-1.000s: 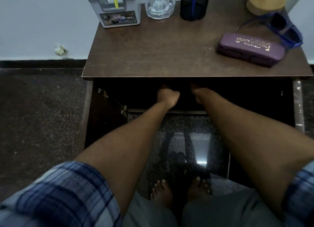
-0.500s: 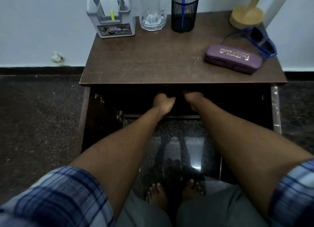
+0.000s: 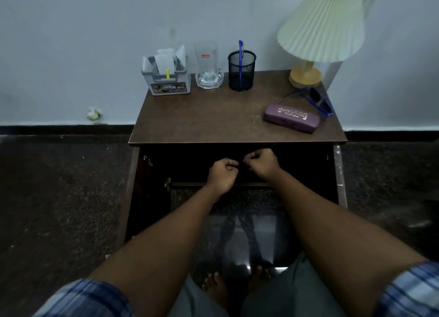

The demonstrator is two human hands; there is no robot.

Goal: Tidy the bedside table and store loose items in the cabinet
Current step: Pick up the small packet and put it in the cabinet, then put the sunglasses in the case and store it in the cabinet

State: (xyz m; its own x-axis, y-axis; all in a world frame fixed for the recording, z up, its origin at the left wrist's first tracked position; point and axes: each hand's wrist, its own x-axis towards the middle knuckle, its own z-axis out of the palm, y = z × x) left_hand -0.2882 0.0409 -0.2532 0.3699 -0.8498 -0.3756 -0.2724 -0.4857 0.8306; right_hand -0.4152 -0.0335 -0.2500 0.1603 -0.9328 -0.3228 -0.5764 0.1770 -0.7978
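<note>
Step in hand: work at the open cabinet [image 3: 190,184] under the table [image 3: 213,117]. Storing is judged not yet done.

Left hand [image 3: 222,173] hangs before the dark opening, forearm extended, fingers curled, thumb against forefinger. Right hand [image 3: 261,163] is just beside it, slightly higher, curled likewise. Whether either holds anything cannot be told.

Loose items lie on the table at right: case [image 3: 291,117] and sunglasses [image 3: 320,100]. The next move calls for a reach up and right to the case.

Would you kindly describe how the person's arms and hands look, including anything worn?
Both forearms are bare down to the left hand and right hand, with no watch, rings or gloves visible. Short blue-and-white plaid sleeves cover the upper arms.
</note>
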